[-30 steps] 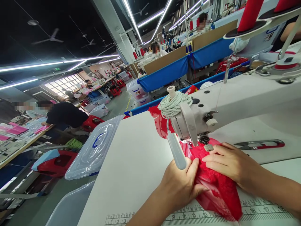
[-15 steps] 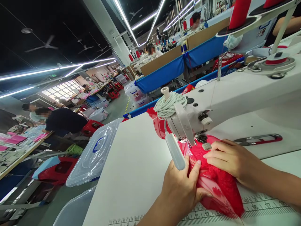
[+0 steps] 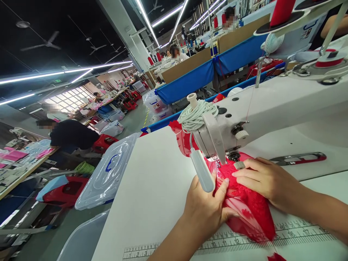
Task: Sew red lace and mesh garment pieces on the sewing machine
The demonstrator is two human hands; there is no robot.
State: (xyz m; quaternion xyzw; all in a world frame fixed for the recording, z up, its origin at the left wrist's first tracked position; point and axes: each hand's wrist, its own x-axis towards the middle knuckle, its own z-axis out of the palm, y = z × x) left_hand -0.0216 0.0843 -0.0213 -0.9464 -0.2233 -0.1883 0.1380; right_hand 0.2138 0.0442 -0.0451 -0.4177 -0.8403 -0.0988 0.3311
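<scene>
A piece of red lace fabric with sheer mesh parts [image 3: 250, 212] lies bunched beneath the head of a white sewing machine [image 3: 274, 112]. My left hand [image 3: 203, 204] is closed on its left side, thumb and index finger close to the needle area. On the right side of the fabric, my right hand [image 3: 263, 179] presses with bent fingers held together; its thumb is hidden. A small gooseneck lamp [image 3: 202, 172] hangs in front of the needle and partly covers my left fingers. More red mesh [image 3: 181, 139] shows behind the machine head.
Thread snips [image 3: 301, 159] lie at the machine's base. A printed ruler [image 3: 228, 241] runs along the table's front. Coiled pale cord [image 3: 197, 117] sits on the machine head. A lidded clear box [image 3: 108, 170] stands left of the table. People work at other tables beyond.
The view has shifted slightly. Both hands stay on the red fabric near the needle, with little movement. A small red scrap now shows at the bottom edge.
</scene>
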